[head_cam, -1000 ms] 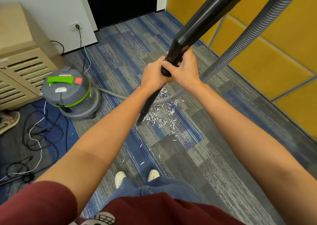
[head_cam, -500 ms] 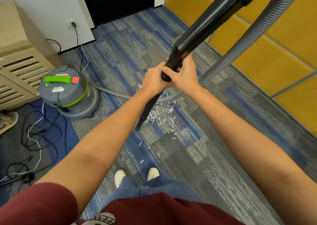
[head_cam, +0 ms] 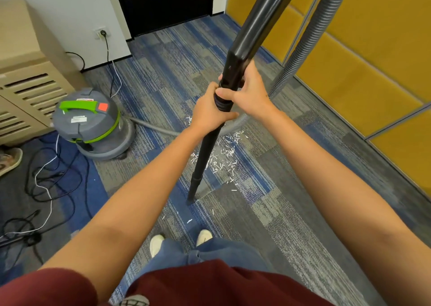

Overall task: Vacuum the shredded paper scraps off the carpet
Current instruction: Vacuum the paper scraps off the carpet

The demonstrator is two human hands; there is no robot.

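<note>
Black wand [head_cam: 207, 152] clenched in left hand [head_cam: 210, 112] and right hand [head_cam: 250, 93], tip low on carpet [head_cam: 291, 224] short of paper scraps [head_cam: 224, 156]; risks missing the pile if dragged nearer.

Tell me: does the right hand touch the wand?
Touching. The head view shows the right hand gripping the wand, its thumb across the front.

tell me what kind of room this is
Most likely an office or meeting room, though that is a guess. It has blue-grey patterned carpet tiles, yellow padded wall panels along one side, and a beige slatted cabinet against the white wall.
</note>
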